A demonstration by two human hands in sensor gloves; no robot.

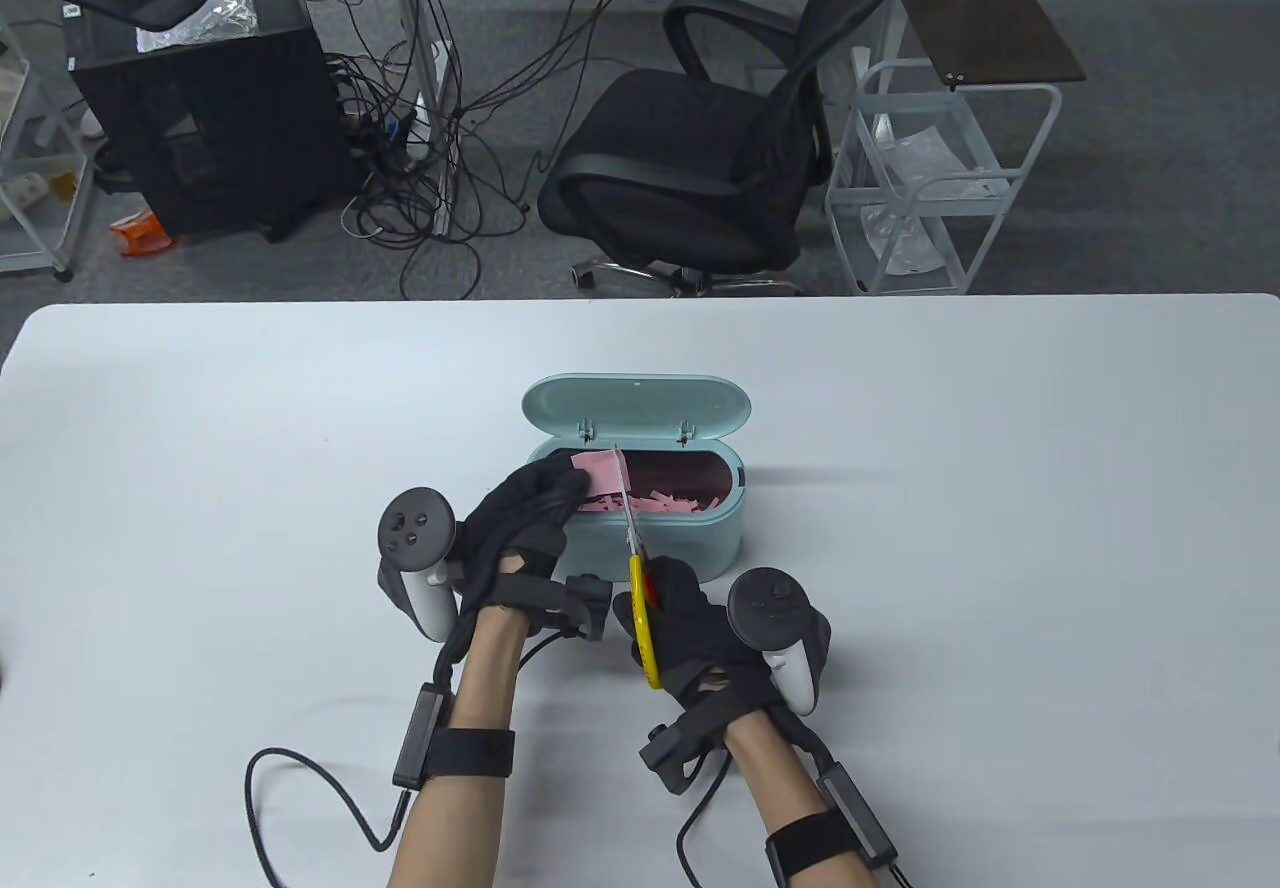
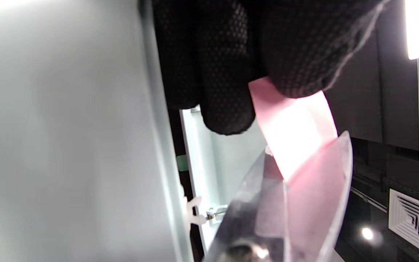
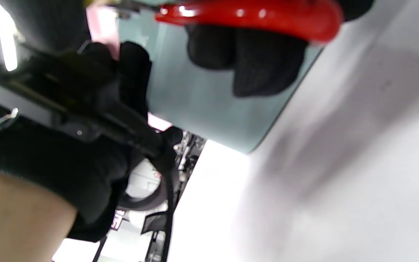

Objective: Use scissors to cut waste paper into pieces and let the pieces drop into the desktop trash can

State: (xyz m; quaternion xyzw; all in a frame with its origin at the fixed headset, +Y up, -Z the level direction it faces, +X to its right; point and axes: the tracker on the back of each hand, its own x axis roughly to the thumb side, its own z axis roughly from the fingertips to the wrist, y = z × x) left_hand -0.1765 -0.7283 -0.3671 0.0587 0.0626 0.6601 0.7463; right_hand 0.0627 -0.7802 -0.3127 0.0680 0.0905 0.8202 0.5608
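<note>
So there's one trash can [image 1: 640, 528] sitting mid-table [image 1: 1000, 528] with its lid [image 1: 637, 411] flipped open at the back, and a heap of pink scraps [image 1: 665, 502] lying inside, too many and too jumbled to count. Two gloved hands are working over it. The left hand [image 1: 525, 518] is pinching one pink paper [image 1: 603, 473] between thumb and fingertips, right above the can's left end. The right hand [image 1: 700, 638] is gripping one pair of scissors [image 1: 638, 578], fingers curled through the red and yellow handles, and the blades are meeting the paper's edge over the opening.
</note>
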